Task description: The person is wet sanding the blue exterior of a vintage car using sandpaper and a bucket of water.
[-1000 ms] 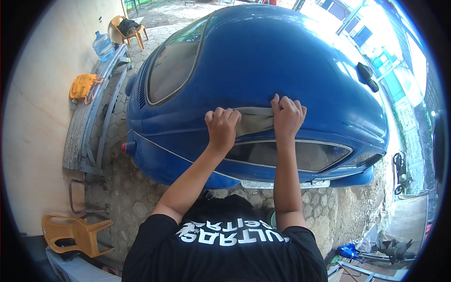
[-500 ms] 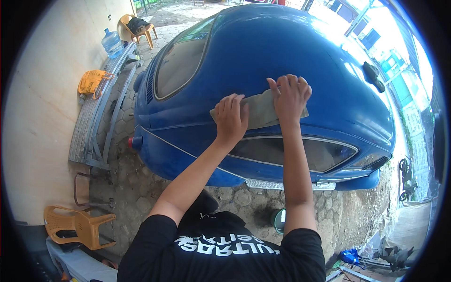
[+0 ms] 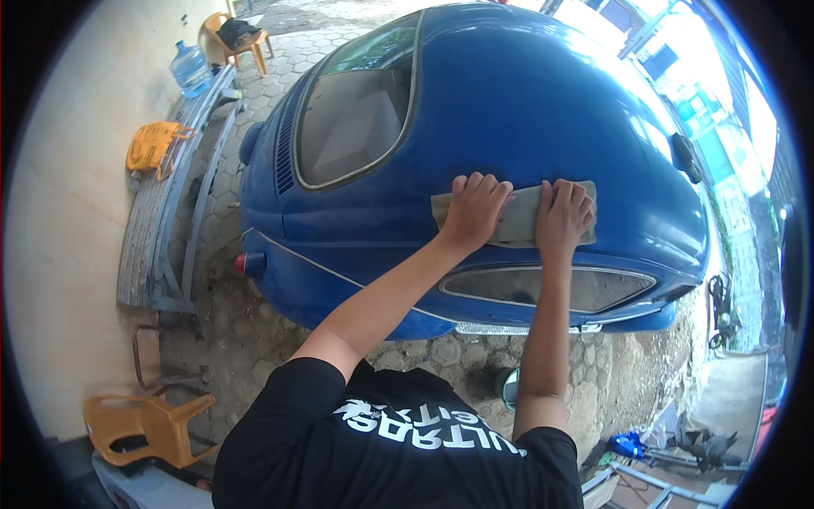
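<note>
A long grey-olive sheet (image 3: 519, 222) lies against the blue car's (image 3: 500, 110) curved roof, just above the side window (image 3: 543, 288). Whether it is cloth or abrasive paper I cannot tell. My left hand (image 3: 475, 214) presses on its left part, fingers curled over the upper side. My right hand (image 3: 563, 222) grips near its right end, fingers bent on top. Both arms reach forward over the side of the car. Parts of the sheet are hidden under my palms.
A green bucket (image 3: 510, 388) stands on the paving by my right arm. Along the left wall is a metal bench (image 3: 161, 229) with an orange bag (image 3: 154, 146) and a water jug (image 3: 190, 71). Plastic chairs stand near left (image 3: 148, 428) and far left (image 3: 242, 42).
Both hands have moved right and a little nearer along the roof, with the sheet between them. The view has shifted, so more of the rear window shows.
</note>
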The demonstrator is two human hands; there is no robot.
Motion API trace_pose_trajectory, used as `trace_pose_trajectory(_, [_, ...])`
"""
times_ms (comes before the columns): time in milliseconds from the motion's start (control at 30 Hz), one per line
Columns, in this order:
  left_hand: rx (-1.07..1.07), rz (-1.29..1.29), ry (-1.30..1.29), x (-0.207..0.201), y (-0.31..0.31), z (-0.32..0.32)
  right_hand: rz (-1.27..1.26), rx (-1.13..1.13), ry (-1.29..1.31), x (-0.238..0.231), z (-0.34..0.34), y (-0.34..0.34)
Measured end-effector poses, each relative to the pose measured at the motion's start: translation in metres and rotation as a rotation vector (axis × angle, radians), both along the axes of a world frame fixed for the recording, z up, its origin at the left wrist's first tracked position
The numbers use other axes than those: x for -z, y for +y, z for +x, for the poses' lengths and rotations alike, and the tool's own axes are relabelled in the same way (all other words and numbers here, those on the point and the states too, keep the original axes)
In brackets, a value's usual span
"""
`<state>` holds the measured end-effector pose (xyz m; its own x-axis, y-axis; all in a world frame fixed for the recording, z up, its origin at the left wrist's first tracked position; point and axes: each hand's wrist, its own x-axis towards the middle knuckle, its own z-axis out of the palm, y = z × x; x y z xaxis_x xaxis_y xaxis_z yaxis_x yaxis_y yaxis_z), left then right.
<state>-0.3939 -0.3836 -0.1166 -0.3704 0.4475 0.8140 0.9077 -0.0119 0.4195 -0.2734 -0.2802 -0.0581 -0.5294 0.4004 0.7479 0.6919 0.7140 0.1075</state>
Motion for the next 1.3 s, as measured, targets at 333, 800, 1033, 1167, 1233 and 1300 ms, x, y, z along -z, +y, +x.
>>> trace_pose_trajectory(333, [-0.008, -0.106, 0.03, 0.063, -0.079, -0.091, -0.148, -0.198, 0.032, 0.062, -0.073, -0.098])
trace_pose_trajectory(800, [0.026, -0.18, 0.011, 0.076, -0.083, -0.067, -0.079, 0.026, -0.101, 0.059, -0.08, -0.103])
trace_pose_trajectory(1033, [-0.1, -0.085, -0.05, 0.096, -0.11, -0.086, -0.036, -0.175, -0.16, 0.064, -0.111, -0.107])
trace_pose_trajectory(1167, [-0.22, -0.06, -0.074, 0.073, -0.079, -0.1, 0.009, -0.253, -0.145, 0.043, -0.166, -0.069])
trace_pose_trajectory(1233, [-0.249, -0.037, -0.134, 0.058, -0.063, -0.113, 0.098, -0.279, -0.132, 0.037, -0.196, -0.054])
trace_pose_trajectory(1300, [-0.286, -0.01, -0.195, 0.057, -0.061, -0.114, 0.045, -0.294, -0.164, 0.032, -0.21, -0.053])
